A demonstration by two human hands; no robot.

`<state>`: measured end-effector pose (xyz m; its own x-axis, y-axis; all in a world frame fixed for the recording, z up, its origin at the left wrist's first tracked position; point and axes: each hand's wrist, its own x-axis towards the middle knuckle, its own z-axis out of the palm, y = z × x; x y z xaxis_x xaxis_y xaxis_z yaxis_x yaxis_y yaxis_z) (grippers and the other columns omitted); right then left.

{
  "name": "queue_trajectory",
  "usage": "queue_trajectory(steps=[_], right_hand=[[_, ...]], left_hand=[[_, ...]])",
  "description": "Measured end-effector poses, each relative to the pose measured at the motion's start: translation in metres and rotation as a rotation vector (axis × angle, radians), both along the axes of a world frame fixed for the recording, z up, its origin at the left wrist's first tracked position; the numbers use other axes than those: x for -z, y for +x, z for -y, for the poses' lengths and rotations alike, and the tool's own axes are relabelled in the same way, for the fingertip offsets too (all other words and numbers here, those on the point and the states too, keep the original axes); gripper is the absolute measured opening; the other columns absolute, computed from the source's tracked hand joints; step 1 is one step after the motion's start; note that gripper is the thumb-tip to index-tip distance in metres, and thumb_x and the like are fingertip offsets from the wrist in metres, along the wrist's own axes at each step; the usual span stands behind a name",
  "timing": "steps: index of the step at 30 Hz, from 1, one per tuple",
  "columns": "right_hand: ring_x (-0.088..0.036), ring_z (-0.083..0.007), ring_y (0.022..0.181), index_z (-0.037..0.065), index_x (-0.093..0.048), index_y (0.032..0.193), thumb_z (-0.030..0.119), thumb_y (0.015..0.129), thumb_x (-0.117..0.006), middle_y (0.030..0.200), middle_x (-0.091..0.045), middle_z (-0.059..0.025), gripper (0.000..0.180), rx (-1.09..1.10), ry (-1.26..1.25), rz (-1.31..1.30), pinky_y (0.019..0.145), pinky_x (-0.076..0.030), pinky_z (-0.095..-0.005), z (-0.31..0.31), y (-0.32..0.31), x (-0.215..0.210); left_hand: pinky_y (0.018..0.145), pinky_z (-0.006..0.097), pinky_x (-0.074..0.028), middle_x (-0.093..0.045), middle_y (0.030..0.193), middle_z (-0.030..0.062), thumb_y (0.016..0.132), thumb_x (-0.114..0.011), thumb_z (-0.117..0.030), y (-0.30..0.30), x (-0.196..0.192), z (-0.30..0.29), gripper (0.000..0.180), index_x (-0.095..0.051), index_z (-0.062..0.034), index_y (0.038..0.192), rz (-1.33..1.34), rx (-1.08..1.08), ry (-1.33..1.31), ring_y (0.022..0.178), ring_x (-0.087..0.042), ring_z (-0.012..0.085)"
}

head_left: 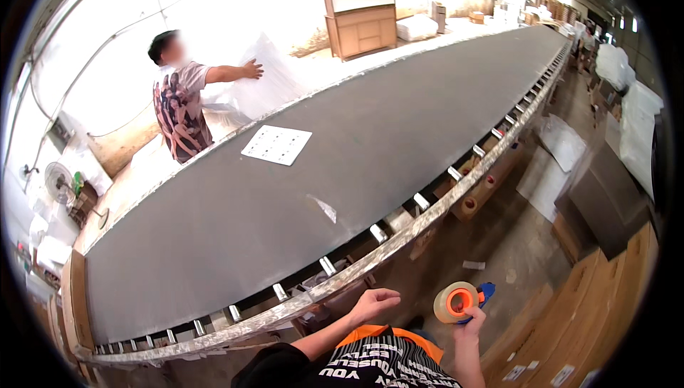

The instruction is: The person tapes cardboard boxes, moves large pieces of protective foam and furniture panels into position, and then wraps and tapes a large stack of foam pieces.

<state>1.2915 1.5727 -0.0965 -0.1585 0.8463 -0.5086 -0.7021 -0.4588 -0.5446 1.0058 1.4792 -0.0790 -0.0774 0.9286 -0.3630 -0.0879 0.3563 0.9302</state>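
Two hands in view at the near edge, both mine. My right hand (472,317) is up at the near right, grip clenched around a tape dispenser (462,301): orange hub, tan roll of packing tape, blue handle part poking out to the right. I judge it is held raised with the roll facing up so the tape end stays handy. My left hand (372,304) sits just left of the dispenser, near but apart from it, grip released, fingers loosely curled, holding nothing, hovering over the near rail (399,242) of the long grey surface (356,153). That rail is metal, crusted with pale residue, with short silver cross-pieces spaced along it. The surface runs from the near left to the far right. On it, well apart from both hands, lies a white sheet (276,144) with a grid of small marks, flat toward the far side, and a small scrap of clear tape (325,208) nearer the middle. Another person (182,106) stands at the far left side of the surface, one arm out on a big white panel (267,78) that leans there, probably steadying it. Wooden cabinet (360,7) far behind. Brown cardboard pieces (591,302) near right on the floor.
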Motion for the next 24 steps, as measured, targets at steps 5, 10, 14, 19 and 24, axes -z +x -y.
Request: queue_trajectory(steps=[5, 10, 14, 19, 24], right_hand=[[-0.061, -0.0164, 0.079, 0.006, -0.054, 0.116, 0.003, 0.057, -0.054, 0.090, -0.061, -0.0037, 0.059, -0.046, 0.168, 0.081, 0.072, -0.055, -0.0304, -0.096, 0.015, -0.042], [-0.060, -0.0139, 0.081, 0.007, -0.054, 0.117, 0.002, 0.056, -0.053, 0.094, -0.060, -0.0025, 0.061, -0.038, 0.213, 0.071, 0.072, -0.055, -0.0297, -0.147, 0.027, -0.045], [-0.060, -0.0141, 0.080, 0.007, -0.054, 0.117, 0.001, 0.055, -0.053, 0.093, -0.060, -0.0023, 0.062, 0.002, 0.176, 0.070, 0.074, -0.055, -0.0301, -0.147, 0.018, -0.081], [-0.062, -0.0157, 0.075, 0.006, -0.054, 0.117, -0.001, 0.055, -0.053, 0.091, -0.061, -0.0042, 0.062, 0.028, 0.178, 0.115, 0.072, -0.056, -0.0311, -0.170, 0.027, -0.060], [-0.063, -0.0182, 0.077, 0.004, -0.055, 0.117, -0.002, 0.054, -0.055, 0.092, -0.062, -0.0057, 0.063, 0.030, 0.267, 0.078, 0.071, -0.057, -0.0327, -0.167, 0.003, -0.098]], left_hand=[[0.082, 0.023, -0.049, -0.069, 0.102, 0.0061, 0.089, -0.069, -0.024, 0.032, -0.038, -0.059, 0.036, -0.065, -0.0015, 0.116, 0.028, -0.099, -0.032, 0.092, -0.063, 0.0091], [0.088, 0.027, -0.047, -0.068, 0.107, 0.0089, 0.087, -0.069, -0.030, 0.032, -0.024, -0.105, 0.043, -0.064, -0.0003, 0.117, 0.070, -0.136, 0.033, 0.098, -0.061, 0.0129], [0.088, 0.025, -0.049, -0.069, 0.103, 0.0073, 0.088, -0.069, -0.019, 0.025, -0.064, -0.140, 0.036, -0.063, 0.0027, 0.116, -0.019, -0.118, 0.008, 0.095, -0.063, 0.0120], [0.086, 0.025, -0.049, -0.069, 0.102, 0.0074, 0.089, -0.067, -0.019, 0.013, -0.060, -0.179, 0.033, -0.063, 0.0013, 0.116, 0.047, -0.145, 0.081, 0.095, -0.063, 0.0123], [0.087, 0.026, -0.048, -0.069, 0.104, 0.0088, 0.087, -0.069, -0.023, 0.008, -0.057, -0.181, 0.039, -0.064, 0.0030, 0.116, 0.079, -0.106, 0.025, 0.096, -0.063, 0.0137]])
